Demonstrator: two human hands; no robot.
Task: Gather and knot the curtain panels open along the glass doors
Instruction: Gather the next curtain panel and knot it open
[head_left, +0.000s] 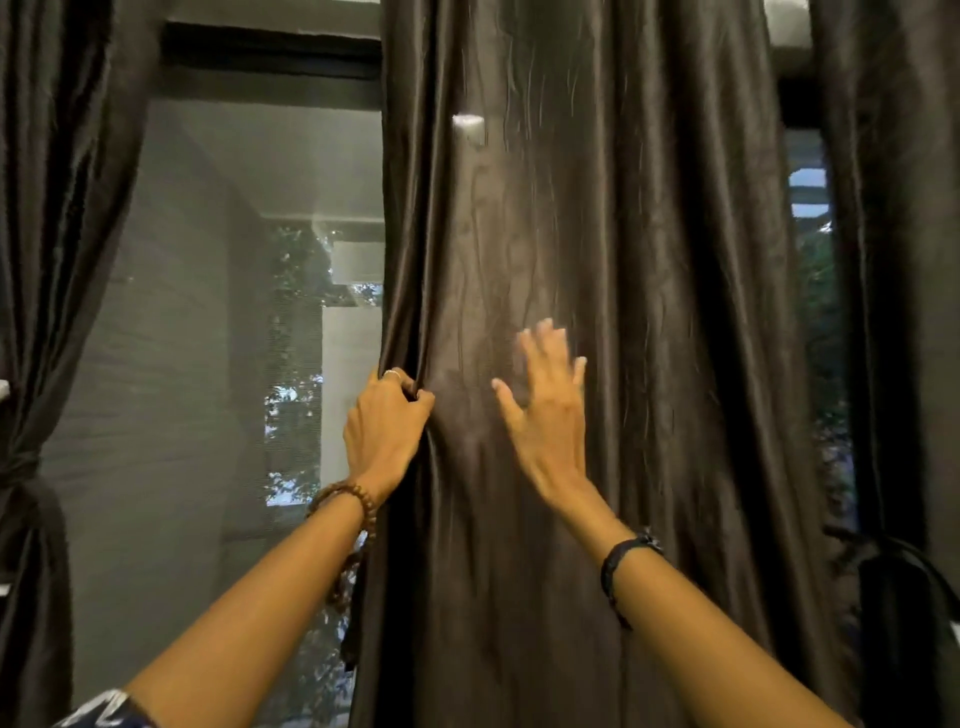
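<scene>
A dark brown satin curtain panel (649, 312) hangs straight down in the middle of the view, spread wide and creased. My left hand (382, 431) is closed on that panel's left edge, bunching a fold of cloth at about waist height of the panel. My right hand (545, 410) is flat and blurred in front of the cloth, fingers apart, holding nothing. At the far left another curtain panel (57, 182) is gathered and knotted (23, 478). A third dark panel (893, 260) hangs at the right edge.
Between the left and middle panels the glass door (234, 312) with a mesh screen shows a grey wall and foliage outside. A narrow strip of glass (815, 322) shows right of the middle panel. A dark bag or strap (904, 582) hangs low at the right.
</scene>
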